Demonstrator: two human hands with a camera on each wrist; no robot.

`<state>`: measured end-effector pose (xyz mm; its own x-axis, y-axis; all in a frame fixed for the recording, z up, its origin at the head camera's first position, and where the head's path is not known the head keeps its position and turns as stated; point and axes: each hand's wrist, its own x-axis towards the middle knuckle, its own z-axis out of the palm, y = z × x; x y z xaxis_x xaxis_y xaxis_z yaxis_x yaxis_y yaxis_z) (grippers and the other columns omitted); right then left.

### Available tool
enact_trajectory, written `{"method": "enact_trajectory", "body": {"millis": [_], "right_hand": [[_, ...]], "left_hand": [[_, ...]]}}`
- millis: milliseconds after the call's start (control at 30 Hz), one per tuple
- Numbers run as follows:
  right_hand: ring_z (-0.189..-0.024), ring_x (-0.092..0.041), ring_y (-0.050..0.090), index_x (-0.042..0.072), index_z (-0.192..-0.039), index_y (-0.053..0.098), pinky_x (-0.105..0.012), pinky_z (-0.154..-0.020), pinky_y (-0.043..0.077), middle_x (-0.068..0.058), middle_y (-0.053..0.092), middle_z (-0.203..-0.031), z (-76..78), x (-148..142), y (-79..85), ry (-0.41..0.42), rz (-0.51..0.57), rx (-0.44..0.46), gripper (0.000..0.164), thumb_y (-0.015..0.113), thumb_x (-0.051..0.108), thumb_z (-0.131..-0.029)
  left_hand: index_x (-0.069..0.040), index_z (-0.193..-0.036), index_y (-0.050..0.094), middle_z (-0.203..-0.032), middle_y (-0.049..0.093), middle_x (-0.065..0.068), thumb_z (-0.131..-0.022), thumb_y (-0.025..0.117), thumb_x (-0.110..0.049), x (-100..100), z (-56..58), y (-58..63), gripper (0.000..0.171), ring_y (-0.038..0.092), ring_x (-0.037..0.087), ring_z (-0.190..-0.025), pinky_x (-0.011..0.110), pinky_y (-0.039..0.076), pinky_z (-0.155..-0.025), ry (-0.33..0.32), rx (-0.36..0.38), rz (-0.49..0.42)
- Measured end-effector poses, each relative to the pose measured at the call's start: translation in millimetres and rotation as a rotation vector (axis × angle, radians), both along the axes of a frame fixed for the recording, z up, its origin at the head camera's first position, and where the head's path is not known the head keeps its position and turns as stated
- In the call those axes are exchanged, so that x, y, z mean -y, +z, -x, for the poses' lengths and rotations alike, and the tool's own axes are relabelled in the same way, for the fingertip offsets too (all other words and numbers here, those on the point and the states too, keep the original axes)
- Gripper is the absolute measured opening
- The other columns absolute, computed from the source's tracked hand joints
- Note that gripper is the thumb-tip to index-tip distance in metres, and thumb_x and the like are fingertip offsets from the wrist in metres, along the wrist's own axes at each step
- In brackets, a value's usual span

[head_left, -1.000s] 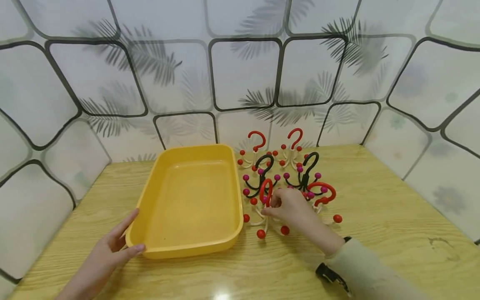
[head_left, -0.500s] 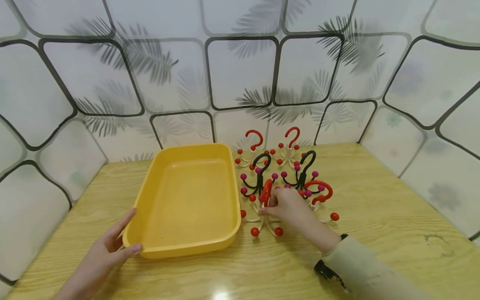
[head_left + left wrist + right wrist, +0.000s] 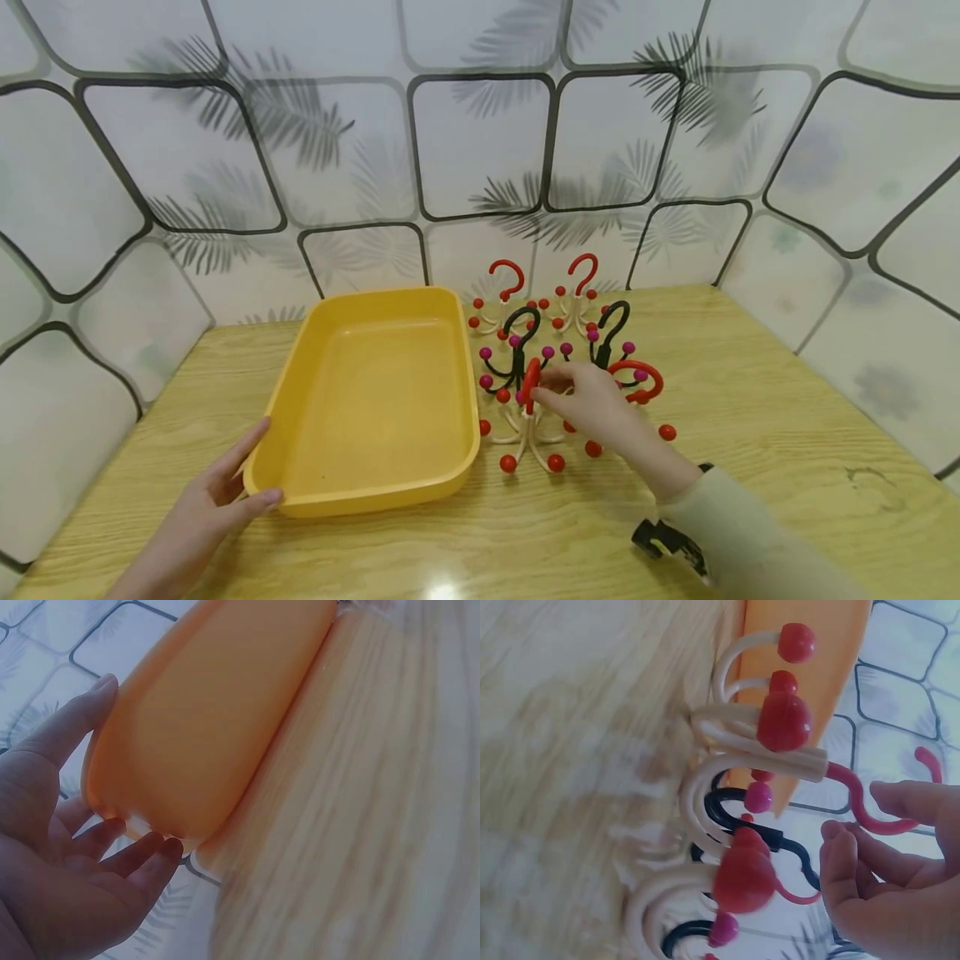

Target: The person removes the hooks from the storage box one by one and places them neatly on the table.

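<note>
At the left of the head view, my left hand (image 3: 198, 508) holds the near-left corner of a yellow tray (image 3: 363, 504), its thumb and fingers on either side of the corner. My right hand (image 3: 600, 408) is at the upright red hook of a multi-arm hook hanger (image 3: 528, 429), which stands close to the tray's right side. In the right wrist view, thumb and fingers (image 3: 840, 851) are curled about the hook's bend. Cream arms with red ball tips spread from that hanger. Another red-and-cream hanger (image 3: 641, 392) is partly hidden behind my right hand.
Two black hangers (image 3: 519, 358) with magenta balls stand behind the front ones. Farther back, near the patterned wall (image 3: 480, 150), are two red-and-cream hangers (image 3: 577, 304). Everything rests on a wood-grain table (image 3: 750, 467). A black strap (image 3: 667, 546) hangs at my right sleeve.
My right hand has moved from the hanger's stem up to its hook, and the hook has turned to look narrower. The hanger's base has turned slightly. My left hand stays at the tray's corner.
</note>
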<state>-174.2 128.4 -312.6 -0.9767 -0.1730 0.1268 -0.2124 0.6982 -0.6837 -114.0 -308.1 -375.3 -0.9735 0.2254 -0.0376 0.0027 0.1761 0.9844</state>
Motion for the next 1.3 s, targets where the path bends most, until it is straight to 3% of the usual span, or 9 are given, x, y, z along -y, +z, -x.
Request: {"method": "enact_trajectory", "body": {"millis": [167, 433, 700, 933, 1067, 1233, 1300], "right_hand": [[-0.083, -0.019, 0.058, 0.002, -0.108, 0.069, -0.031, -0.067, 0.05, -0.004, 0.066, -0.095, 3.6, 1, -2.2, -0.018, 0.067, 0.073, 0.026, 0.065, 0.021, -0.092], [-0.073, -0.017, 0.051, 0.006, -0.097, 0.07, -0.031, -0.061, 0.044, -0.002, 0.063, -0.084, 4.3, -1, -3.3, -0.017, 0.086, 0.074, 0.023, 0.065, 0.028, -0.092], [-0.067, -0.018, 0.049, 0.01, -0.085, 0.068, -0.03, -0.057, 0.042, -0.006, 0.062, -0.078, 1.8, -2, -5.3, -0.046, 0.044, 0.08, 0.021, 0.067, 0.03, -0.09], [-0.07, -0.016, 0.052, 0.011, -0.088, 0.068, -0.029, -0.061, 0.046, 0.002, 0.061, -0.079, -7.5, -2, -5.9, -0.031, -0.031, 0.093, 0.025, 0.071, 0.036, -0.086], [-0.073, -0.013, 0.054, 0.013, -0.089, 0.07, -0.03, -0.063, 0.047, 0.005, 0.063, -0.08, -18.7, -5, -4.1, 0.046, -0.056, 0.098, 0.019, 0.07, 0.032, -0.087], [-0.071, -0.01, 0.056, 0.02, -0.084, 0.072, -0.028, -0.062, 0.048, 0.011, 0.063, -0.077, -40.0, -13, 1.8, 0.224, -0.083, 0.113, 0.014, 0.069, 0.033, -0.088], [-0.071, -0.007, 0.056, 0.022, -0.083, 0.071, -0.026, -0.062, 0.048, 0.013, 0.063, -0.076, -50.0, -19, 7.8, 0.275, -0.079, 0.077, 0.015, 0.067, 0.035, -0.089]], "left_hand": [[-0.024, -0.155, 0.01, -0.158, -0.009, 0.014, -0.096, 0.056, -0.006, 0, -1.2, 0.6, 0.077, 0.049, -0.006, -0.111, 0.019, 0.048, -0.084, -0.003, 0.026, 0.007], [-0.026, -0.155, 0.011, -0.158, -0.011, 0.013, -0.096, 0.056, -0.006, -1, -0.5, 1.6, 0.077, 0.046, -0.009, -0.111, 0.019, 0.048, -0.084, -0.004, 0.019, 0.017], [-0.025, -0.155, 0.011, -0.158, -0.01, 0.014, -0.095, 0.057, -0.006, 1, 0.5, 0.9, 0.077, 0.044, -0.012, -0.11, 0.018, 0.047, -0.084, -0.004, 0.015, 0.026], [-0.021, -0.155, 0.011, -0.158, -0.008, 0.016, -0.095, 0.056, -0.003, 3, 0.5, -1.2, 0.077, 0.048, -0.007, -0.111, 0.02, 0.048, -0.084, -0.012, 0.001, -0.001], [-0.022, -0.155, 0.011, -0.157, -0.006, 0.018, -0.095, 0.056, -0.004, 4, 0.5, -1.2, 0.077, 0.049, -0.007, -0.11, 0.02, 0.048, -0.083, -0.004, 0.009, 0.006], [-0.023, -0.155, 0.012, -0.157, -0.006, 0.02, -0.095, 0.056, -0.005, 5, -0.5, -2.0, 0.077, 0.048, -0.009, -0.11, 0.02, 0.048, -0.083, 0.002, 0.011, 0.025], [-0.023, -0.155, 0.013, -0.157, -0.006, 0.02, -0.095, 0.057, -0.004, 6, -1.0, -2.6, 0.077, 0.048, -0.008, -0.11, 0.02, 0.048, -0.083, 0.001, 0.006, 0.028]]}}
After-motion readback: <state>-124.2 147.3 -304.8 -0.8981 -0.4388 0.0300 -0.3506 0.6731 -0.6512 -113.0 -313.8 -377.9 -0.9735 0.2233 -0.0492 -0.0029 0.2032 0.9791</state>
